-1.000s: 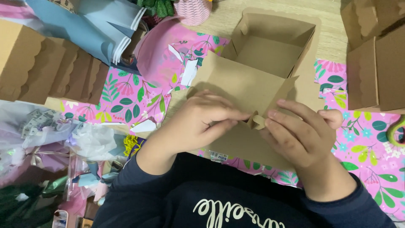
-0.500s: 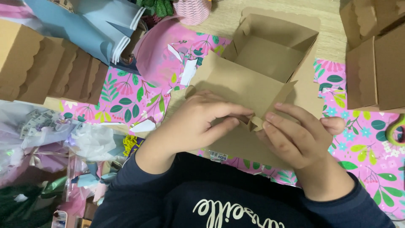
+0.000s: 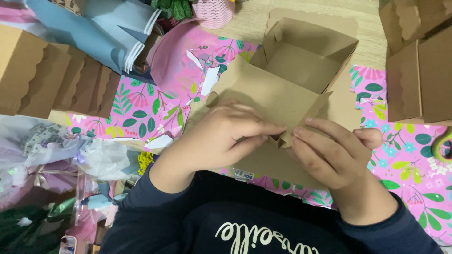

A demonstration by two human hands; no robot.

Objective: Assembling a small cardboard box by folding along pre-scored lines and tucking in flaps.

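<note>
hands: left [image 3: 221,138], right [image 3: 329,155] pinch box flap [image 3: 282,137] | flap tip hidden | cardboard box [image 3: 301,61] open

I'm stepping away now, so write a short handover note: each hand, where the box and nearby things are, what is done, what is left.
Left hand: fingers pinch the near flap of the brown cardboard box at its front edge.
Right hand: fingertips press the same flap from the other side, meeting the left hand.
Box: lies on the pink floral paper, far part already folded up into an open tray.
Nearby: a stack of scalloped cardboard pieces to the left, finished boxes to the right.
Done: walls of the far part stand.
Left: the near flap is not yet closed.
</note>
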